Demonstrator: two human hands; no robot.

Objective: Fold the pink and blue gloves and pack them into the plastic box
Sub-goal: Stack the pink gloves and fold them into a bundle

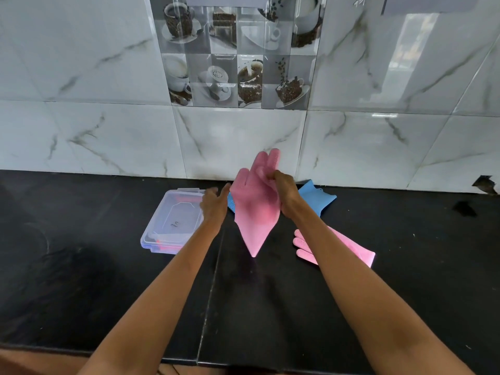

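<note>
The right hand [284, 190] was closed in a pinch on the finger end of a pink glove [255, 209], holding it clear of the black surface [108, 280] with fingers uppermost and the cuff hanging to a point just above it. In my judgement this hold let the glove hang straight so it could be laid flat for folding. The left hand [215, 203] was open, fingers spread and slightly blurred, just beside the glove's left edge and holding nothing; whether it touched the glove could not be told. It appeared placed to steady or take that edge.

A second pink glove [359, 253] lay flat on the surface to the right, partly hidden under the right forearm. A blue glove [318, 198] lay near the wall behind the right hand. A further strip of blue [230, 203] showed between the left hand and the held glove; whether it was a second blue glove or part of the same one could not be determined.

The plastic box [173, 220] sat on the surface to the left, just beyond the left hand. It was clear, with something red or pink visible through it; whether its lid was on could not be confirmed. No glove appeared folded.

The left forearm lay between the held glove and the box, and the blue item sat directly behind the working area.
</note>
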